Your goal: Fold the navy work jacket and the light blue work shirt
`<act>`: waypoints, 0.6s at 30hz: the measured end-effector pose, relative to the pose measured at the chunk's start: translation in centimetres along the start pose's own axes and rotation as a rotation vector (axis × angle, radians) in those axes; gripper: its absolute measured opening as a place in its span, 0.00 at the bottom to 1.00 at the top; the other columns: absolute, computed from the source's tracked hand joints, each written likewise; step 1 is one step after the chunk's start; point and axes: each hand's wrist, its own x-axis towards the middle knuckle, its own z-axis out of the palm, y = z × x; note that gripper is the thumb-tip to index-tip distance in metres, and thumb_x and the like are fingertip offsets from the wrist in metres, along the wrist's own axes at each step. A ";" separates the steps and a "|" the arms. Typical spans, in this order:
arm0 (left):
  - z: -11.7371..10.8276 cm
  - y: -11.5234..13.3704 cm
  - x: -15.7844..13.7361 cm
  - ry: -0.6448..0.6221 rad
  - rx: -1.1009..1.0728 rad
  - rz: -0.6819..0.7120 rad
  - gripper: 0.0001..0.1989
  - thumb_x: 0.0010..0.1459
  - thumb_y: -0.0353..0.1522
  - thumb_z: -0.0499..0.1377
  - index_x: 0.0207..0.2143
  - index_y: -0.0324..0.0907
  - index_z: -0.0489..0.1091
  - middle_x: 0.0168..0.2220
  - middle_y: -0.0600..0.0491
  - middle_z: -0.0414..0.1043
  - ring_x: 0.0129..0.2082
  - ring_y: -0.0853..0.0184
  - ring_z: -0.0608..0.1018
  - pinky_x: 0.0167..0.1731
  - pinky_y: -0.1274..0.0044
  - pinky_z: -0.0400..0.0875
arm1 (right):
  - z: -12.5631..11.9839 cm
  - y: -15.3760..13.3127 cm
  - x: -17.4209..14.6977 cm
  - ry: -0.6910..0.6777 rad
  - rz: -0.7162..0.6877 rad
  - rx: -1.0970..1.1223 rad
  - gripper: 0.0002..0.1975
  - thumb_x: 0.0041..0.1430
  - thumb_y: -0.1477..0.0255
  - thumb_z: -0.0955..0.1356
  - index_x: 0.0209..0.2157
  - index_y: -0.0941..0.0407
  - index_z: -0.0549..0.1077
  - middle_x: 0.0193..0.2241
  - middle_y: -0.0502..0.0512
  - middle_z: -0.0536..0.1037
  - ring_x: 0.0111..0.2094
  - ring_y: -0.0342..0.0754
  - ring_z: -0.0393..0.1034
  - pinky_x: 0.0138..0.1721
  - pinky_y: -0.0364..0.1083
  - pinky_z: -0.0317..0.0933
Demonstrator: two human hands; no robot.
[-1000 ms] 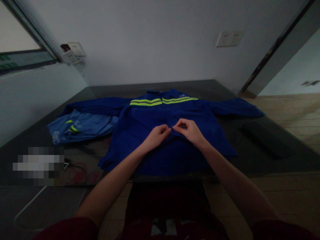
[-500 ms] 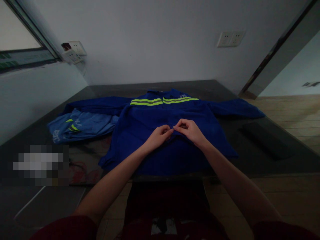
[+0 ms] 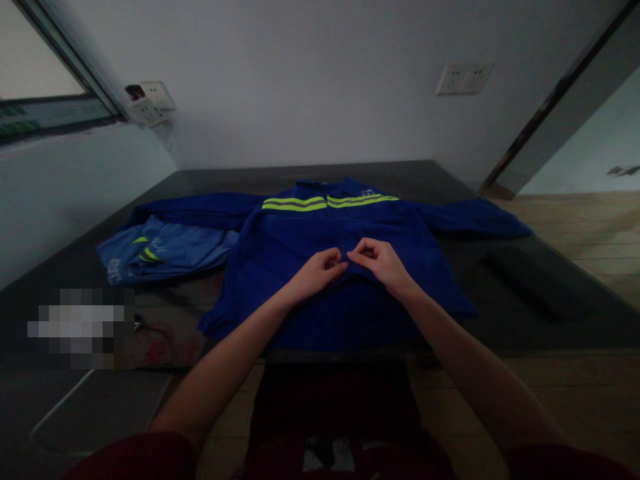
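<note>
A dark blue work jacket (image 3: 290, 233) lies front side up, its collar pointing at the wall and its sleeves spread to both sides. Yellow-green reflective strips (image 3: 295, 204) run across its chest. My left hand (image 3: 321, 270) pinches the cloth at the middle of the jacket's front. Close beside it, my right hand (image 3: 379, 261) grips the same front edge between thumb and forefinger. A small gap separates the fingertips of both hands. Whatever small part of the jacket sits in the fingertips is too small to make out.
A folded lighter blue garment (image 3: 173, 250) rests by the jacket's left sleeve on the dark table (image 3: 400, 172). To the right lies a black oblong object (image 3: 535, 280). A blurred-out item (image 3: 75, 327) is at the left. Wall sockets (image 3: 465, 79) are behind the table.
My fingertips have drawn slightly apart at the jacket's front. The jacket and the other things stay in place.
</note>
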 end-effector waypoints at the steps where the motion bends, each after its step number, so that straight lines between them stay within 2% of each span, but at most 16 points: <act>1: 0.0 0.0 0.0 0.003 0.017 0.005 0.12 0.56 0.38 0.55 0.26 0.42 0.57 0.20 0.61 0.58 0.20 0.75 0.61 0.20 0.82 0.53 | 0.0 0.0 0.0 0.002 0.004 0.006 0.17 0.47 0.57 0.72 0.23 0.56 0.68 0.18 0.46 0.68 0.20 0.40 0.59 0.23 0.42 0.52; 9: 0.0 0.5 -0.2 0.117 0.305 0.079 0.10 0.56 0.35 0.54 0.24 0.41 0.57 0.21 0.60 0.57 0.23 0.73 0.61 0.24 0.80 0.53 | 0.0 -0.3 -0.1 -0.021 0.050 0.054 0.17 0.46 0.57 0.72 0.22 0.56 0.67 0.17 0.46 0.67 0.20 0.40 0.59 0.23 0.42 0.54; 18: 0.4 0.4 -0.3 0.162 0.355 0.057 0.11 0.57 0.33 0.52 0.23 0.42 0.57 0.20 0.60 0.55 0.23 0.72 0.61 0.24 0.80 0.52 | -0.8 -0.3 0.2 -0.141 0.083 0.012 0.15 0.48 0.60 0.72 0.26 0.57 0.70 0.19 0.47 0.69 0.21 0.41 0.62 0.25 0.43 0.57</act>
